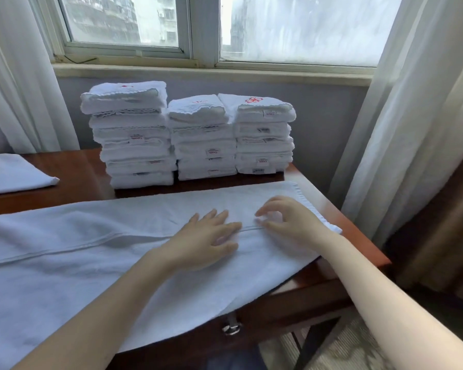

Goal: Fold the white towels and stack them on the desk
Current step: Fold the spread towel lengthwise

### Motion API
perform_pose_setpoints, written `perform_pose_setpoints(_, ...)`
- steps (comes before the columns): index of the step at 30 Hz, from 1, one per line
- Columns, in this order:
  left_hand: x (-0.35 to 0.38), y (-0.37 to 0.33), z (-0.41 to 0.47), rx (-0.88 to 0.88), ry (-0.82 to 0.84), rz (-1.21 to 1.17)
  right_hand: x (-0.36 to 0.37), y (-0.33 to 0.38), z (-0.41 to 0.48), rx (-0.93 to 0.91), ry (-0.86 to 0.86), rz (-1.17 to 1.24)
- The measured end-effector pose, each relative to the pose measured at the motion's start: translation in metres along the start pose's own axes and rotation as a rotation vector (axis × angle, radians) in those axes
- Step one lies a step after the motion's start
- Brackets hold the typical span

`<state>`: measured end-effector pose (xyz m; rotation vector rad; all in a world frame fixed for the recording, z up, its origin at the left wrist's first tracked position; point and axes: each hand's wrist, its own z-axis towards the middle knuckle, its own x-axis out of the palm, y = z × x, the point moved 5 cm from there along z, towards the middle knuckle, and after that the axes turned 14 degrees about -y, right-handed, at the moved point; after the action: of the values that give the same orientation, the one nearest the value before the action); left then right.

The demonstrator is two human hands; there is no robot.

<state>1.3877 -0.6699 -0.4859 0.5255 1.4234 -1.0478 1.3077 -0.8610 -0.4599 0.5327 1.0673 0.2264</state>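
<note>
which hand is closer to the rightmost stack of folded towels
Right. The right hand is over the spread towel, almost straight in front of the rightmost stack. The left hand rests flat on the towel, further left and nearer the person.

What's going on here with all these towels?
A person is folding white towels. The left hand lies flat on a long towel spread across the desk; the right hand touches its hem with curled fingers, pinching or not I cannot tell. Three stacks of folded towels stand behind by the window.
</note>
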Motion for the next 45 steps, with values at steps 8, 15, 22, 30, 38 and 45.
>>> perform_pose_setpoints(8,-0.006,-0.032,-0.059,0.038,0.066,-0.256,-0.009,0.026,-0.053,-0.047,0.195,0.087)
perform_pose_setpoints(15,-0.015,-0.047,-0.089,0.088,-0.013,-0.256,-0.015,0.036,-0.073,-0.129,0.186,-0.004)
perform_pose_setpoints(22,-0.036,-0.043,-0.091,-0.008,-0.151,-0.141,-0.02,0.034,-0.072,-0.173,0.18,-0.265)
perform_pose_setpoints(30,-0.057,-0.021,-0.072,-0.273,-0.323,0.043,-0.036,0.019,-0.052,-0.119,-0.086,-0.307)
perform_pose_setpoints(38,-0.076,-0.016,-0.026,-0.219,-0.661,0.171,-0.065,0.022,-0.017,-0.092,-0.556,-0.231)
perform_pose_setpoints(45,-0.08,0.02,0.03,-0.071,-0.709,0.232,-0.037,-0.002,0.047,-0.051,-0.541,-0.504)
